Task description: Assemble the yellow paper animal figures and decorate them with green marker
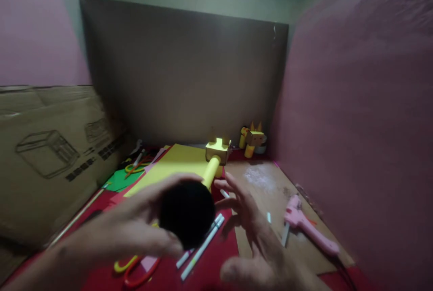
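Observation:
In my left hand (149, 223) is a yellow paper animal figure (211, 171), gripped round its body. The body's round end (187, 213) faces me and looks solid black; I cannot tell whether it is a hollow opening or a dark cover. From it a yellow tube neck reaches away to a box-shaped head (217, 150) with small upright ears. My right hand (250, 228) is just right of the figure, fingers spread and slightly curled, with nothing in it.
A pink glue gun (309, 225) lies on a cardboard sheet (248, 232) at right. Marker pens (203, 248) and scissors (142, 270) rest on the red surface. Yellow paper (169, 164) and green paper (123, 179) lie behind. Another box-headed figure (254, 138) stands at back. A carton (43, 160) borders the left.

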A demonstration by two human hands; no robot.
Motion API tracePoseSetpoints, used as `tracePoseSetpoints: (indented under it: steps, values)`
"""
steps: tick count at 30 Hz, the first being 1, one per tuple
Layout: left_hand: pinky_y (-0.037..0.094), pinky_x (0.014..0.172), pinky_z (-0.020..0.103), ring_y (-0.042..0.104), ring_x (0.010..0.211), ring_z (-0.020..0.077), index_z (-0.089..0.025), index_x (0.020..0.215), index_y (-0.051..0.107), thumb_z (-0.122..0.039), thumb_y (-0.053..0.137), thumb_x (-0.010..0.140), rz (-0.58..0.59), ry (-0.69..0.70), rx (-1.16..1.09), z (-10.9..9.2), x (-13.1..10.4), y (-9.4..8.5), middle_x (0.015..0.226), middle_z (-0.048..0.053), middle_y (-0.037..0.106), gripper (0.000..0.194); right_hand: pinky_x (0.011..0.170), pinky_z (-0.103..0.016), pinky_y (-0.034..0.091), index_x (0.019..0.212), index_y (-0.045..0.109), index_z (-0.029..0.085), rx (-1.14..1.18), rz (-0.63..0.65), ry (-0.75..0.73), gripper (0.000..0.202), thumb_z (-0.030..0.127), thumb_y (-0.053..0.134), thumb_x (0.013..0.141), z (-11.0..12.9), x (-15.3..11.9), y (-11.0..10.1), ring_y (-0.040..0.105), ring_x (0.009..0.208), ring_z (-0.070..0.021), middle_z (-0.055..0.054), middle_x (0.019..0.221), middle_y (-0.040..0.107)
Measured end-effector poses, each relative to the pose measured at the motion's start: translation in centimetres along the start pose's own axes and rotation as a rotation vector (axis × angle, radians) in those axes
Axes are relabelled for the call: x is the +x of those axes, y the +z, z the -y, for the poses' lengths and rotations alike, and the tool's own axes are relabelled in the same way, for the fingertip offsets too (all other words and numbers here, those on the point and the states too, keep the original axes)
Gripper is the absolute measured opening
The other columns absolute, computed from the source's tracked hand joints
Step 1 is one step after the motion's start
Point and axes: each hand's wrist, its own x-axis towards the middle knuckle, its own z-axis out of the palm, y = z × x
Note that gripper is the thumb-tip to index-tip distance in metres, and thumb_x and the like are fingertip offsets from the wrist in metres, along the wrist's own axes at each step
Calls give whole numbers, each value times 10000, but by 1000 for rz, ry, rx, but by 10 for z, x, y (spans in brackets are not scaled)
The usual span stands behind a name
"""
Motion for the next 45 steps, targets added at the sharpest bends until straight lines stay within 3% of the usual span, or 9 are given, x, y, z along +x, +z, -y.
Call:
tracePoseSetpoints:
  steps: [2, 6, 10, 15, 20, 24, 34, 40, 45]
  values:
    - [565, 795, 389, 668, 1007, 306, -359, 1183, 660, -90, 809, 551, 196, -123, 105, -12, 24, 33, 1138, 44, 710, 703, 1066, -434, 436, 1508, 304, 407, 0, 33, 51, 1047, 265, 882, 647, 6, -1, 3, 501, 1328, -300, -66, 1516, 439]
    - [541, 716, 300, 672, 864, 229, -284, 1119, 620, -140, 784, 596, 137, -128, -58, 5, 42, 75, 960, 25, 703, 566, 927, -372, 524, 1198, 606, 306, 87, -96, 194, 628, 133, 830, 638, 3, -10, 0, 661, 1070, -246, -35, 1181, 680]
    - [491, 525, 273, 629, 567, 167, -205, 1059, 606, -295, 743, 715, 135, -177, -116, 30, 41, 82, 717, 3, 655, 381, 632, -263, 555, 1098, 581, 246, 428, -371, 390, 527, 198, 826, 633, -8, -24, -20, 696, 843, -207, -19, 938, 707]
    - [411, 451, 235, 570, 504, 130, -209, 1006, 634, -349, 755, 726, 71, -151, -76, 37, 39, 88, 689, -22, 611, 336, 514, -280, 555, 1046, 598, 168, 697, -357, 449, 435, 336, 795, 696, -11, -35, -31, 691, 641, -198, -59, 852, 693]
    - [449, 614, 255, 563, 673, 144, -231, 874, 630, -295, 758, 749, 106, -10, 27, 39, 31, 99, 753, -12, 622, 190, 506, -266, 562, 1063, 595, 197, 723, -386, 453, 443, 288, 808, 685, -18, -38, -21, 691, 678, -196, -36, 873, 698]
    - [411, 607, 252, 500, 654, 134, -211, 715, 599, -287, 710, 806, 42, 70, 106, 44, 28, 99, 705, -16, 549, 162, 585, -263, 588, 1120, 583, 237, 683, -423, 482, 589, 162, 847, 599, -16, -39, -15, 695, 820, -208, -20, 968, 705]
    - [346, 386, 141, 399, 419, 35, -181, 670, 581, -297, 864, 639, -41, -137, -599, 30, 31, 73, 618, -32, 570, 308, 536, -267, 587, 1131, 588, 235, 662, -423, 518, 677, 101, 831, 514, -14, -38, -19, 683, 701, -184, -3, 894, 716]
    - [514, 452, 135, 426, 431, 47, -197, 644, 609, -180, 857, 586, -307, -43, -664, 5, 16, 54, 541, -56, 506, 255, 415, -227, 484, 968, 668, 138, 878, -345, 601, 362, 281, 723, 640, -21, -49, -30, 695, 574, -211, -63, 700, 735]
    - [493, 407, 114, 449, 409, 58, -207, 650, 538, -43, 603, 727, -524, -82, -774, -10, 11, 50, 504, -57, 465, 193, 624, -311, 560, 998, 700, 166, 1045, -352, 612, 391, 394, 727, 683, -23, -55, -34, 733, 724, -216, -128, 1010, 786]
